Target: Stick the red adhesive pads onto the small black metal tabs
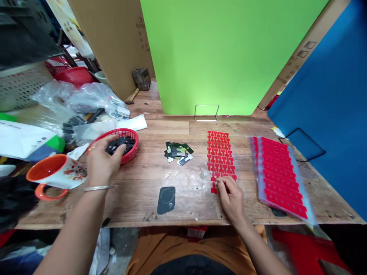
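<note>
My left hand reaches over the near left rim of a red plastic basket. Its thumb is apart from the fingers, whose tips are partly hidden. Small black flat pieces fill the basket. My right hand rests at the lower end of a sheet of red T-shaped stickers, with thumb and forefinger pinched together. What lies between those fingertips, if anything, is too small to make out. Between the hands lies a loose pile of small dark and silvery flat pieces.
An orange-and-white mug lies tilted at left. Plastic bags crowd behind it. More red sticker sheets are stacked at right. Green and blue boards stand at the back. A dark patch marks the table's near side.
</note>
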The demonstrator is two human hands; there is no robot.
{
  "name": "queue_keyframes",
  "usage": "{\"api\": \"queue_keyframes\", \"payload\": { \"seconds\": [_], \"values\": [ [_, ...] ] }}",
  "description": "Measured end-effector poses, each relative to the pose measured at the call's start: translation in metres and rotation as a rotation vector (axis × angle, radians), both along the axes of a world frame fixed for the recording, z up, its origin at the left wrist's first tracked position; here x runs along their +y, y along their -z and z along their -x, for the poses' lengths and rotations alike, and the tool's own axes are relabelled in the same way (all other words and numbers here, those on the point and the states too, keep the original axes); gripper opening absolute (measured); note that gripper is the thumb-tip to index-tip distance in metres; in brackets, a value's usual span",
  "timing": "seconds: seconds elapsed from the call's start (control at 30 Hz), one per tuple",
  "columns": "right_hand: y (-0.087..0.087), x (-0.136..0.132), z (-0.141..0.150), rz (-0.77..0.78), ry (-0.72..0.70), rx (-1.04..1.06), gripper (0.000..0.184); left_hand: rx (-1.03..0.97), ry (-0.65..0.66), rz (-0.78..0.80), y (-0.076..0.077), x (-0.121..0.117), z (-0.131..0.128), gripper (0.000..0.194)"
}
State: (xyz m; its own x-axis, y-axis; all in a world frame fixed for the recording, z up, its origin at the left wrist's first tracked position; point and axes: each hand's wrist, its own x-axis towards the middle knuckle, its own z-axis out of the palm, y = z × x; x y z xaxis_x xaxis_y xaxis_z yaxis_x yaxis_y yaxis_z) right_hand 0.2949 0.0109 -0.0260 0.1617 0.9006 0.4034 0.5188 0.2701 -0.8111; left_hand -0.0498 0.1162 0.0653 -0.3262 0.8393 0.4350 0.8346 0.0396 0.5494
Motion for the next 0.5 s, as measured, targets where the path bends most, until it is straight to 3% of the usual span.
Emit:
{"api": "queue_keyframes", "payload": {
  "seconds": [0.1,0.23,0.37,0.5],
  "values": [
    [0.002,0.001,0.0,0.016,0.0,0.005,0.014,0.047,0.251,0.175,0.01,0.001,-0.031,0.023],
    [0.002,0.002,-0.001,0.063,0.019,0.048,0.016,0.061,0.521,0.374,0.036,0.002,-0.089,0.015],
    [0.002,0.003,-0.002,0.071,0.062,0.091,0.017,0.169,0.558,0.342,0.056,0.009,-0.127,0.017],
    [0.003,0.004,-0.004,0.046,0.145,0.134,0.019,0.25,0.509,0.39,0.065,0.02,-0.141,0.02]
  ]
}}
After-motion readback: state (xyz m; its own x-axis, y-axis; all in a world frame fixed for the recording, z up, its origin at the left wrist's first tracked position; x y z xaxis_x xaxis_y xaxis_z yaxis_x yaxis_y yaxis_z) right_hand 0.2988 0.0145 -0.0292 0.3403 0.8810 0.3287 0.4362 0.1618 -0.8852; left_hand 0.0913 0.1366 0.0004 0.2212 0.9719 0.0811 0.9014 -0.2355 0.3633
